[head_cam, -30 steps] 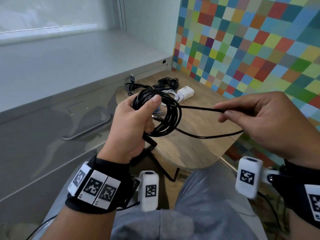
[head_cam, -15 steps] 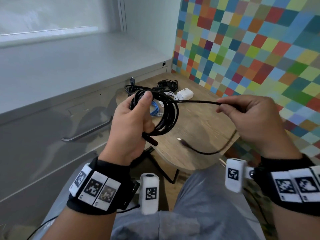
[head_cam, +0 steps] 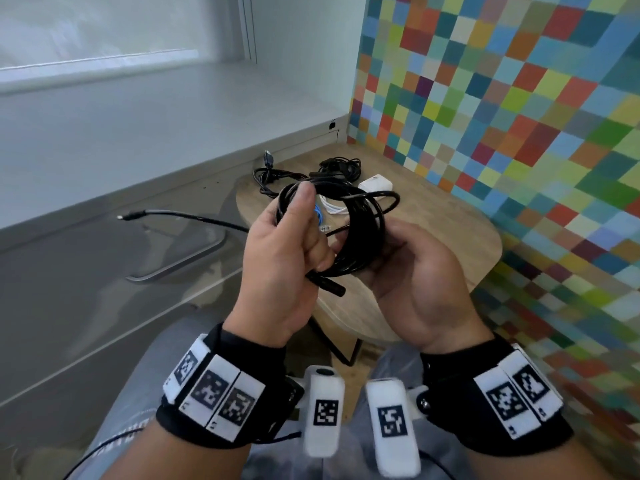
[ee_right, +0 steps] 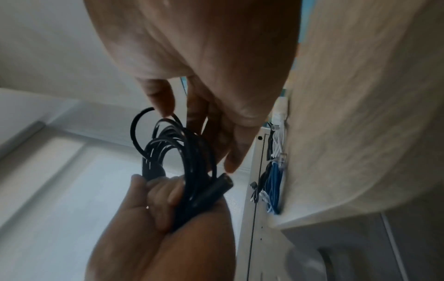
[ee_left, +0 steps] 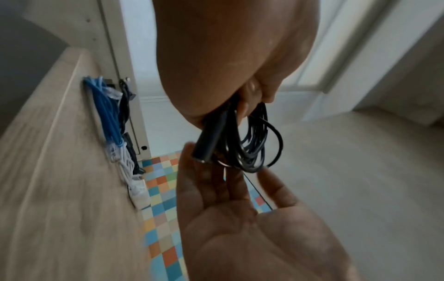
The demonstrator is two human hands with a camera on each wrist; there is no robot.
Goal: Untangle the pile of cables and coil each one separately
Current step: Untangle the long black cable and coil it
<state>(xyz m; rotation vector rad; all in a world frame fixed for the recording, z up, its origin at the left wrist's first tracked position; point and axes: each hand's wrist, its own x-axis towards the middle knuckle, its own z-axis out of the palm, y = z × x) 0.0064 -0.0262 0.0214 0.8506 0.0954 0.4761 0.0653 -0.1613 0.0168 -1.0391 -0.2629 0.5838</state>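
A black cable coil is held above the wooden table's near edge. My left hand grips the left side of the black cable coil, thumb pressed on top. A barrel plug pokes out below that fist. The cable's free end sticks out to the left, in the air. My right hand lies palm up under the coil, its straight fingers touching the loops from behind. The left wrist view shows the coil hanging over the flat right palm. In the right wrist view the coil sits in the left fist.
On the small wooden table lie a blue cable, a white cable with a charger block and two bundles of black cable. A grey cabinet with a handle stands left, a chequered wall right.
My right hand let go of the stretched strand and came in palm up under the coil. The last loop is on the coil and the free end has swung out to the left.
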